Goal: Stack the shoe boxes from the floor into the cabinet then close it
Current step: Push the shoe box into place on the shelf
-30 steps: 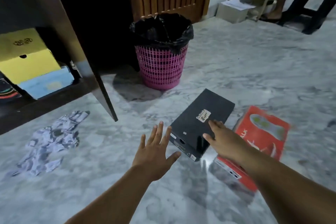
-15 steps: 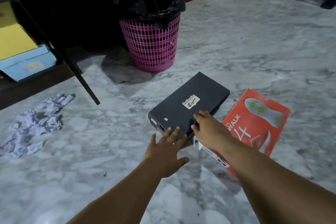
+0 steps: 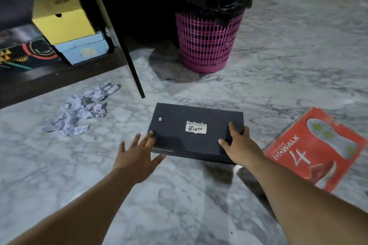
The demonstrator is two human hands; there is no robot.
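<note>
far left is the open cabinet (image 3: 59, 73), dark wood, and its bottom shelf already has boxes in it: a black box with colourful graphics (image 3: 27, 55) at the edge of the frame, then a yellow box (image 3: 61, 20) sitting on top of a pale blue box (image 3: 83, 49). the cabinet door (image 3: 123, 42) swings out toward the room. on the marble floor (image 3: 179, 205) just in front of the shelf there's a wad of crumpled paper (image 3: 79, 109). further back is a pink plastic bin (image 3: 207, 40) lined with a black bag; can't tell what's in it.

the black onitsuka tiger shoe box (image 3: 191, 131) lies flat on the floor in the middle, lid up. the left hand (image 3: 137, 157) is spread wide with its fingertips touching the box's near left corner, not gripping anything. the right hand (image 3: 239, 145) is also spread, palm down on the box's right end, thumb on the lid and fingers reaching toward the far edge, pressing rather than wrapped round it. just right of that hand, the red walk 4 shoe box (image 3: 318, 149) lies on the floor at an angle, near the black one.
</note>
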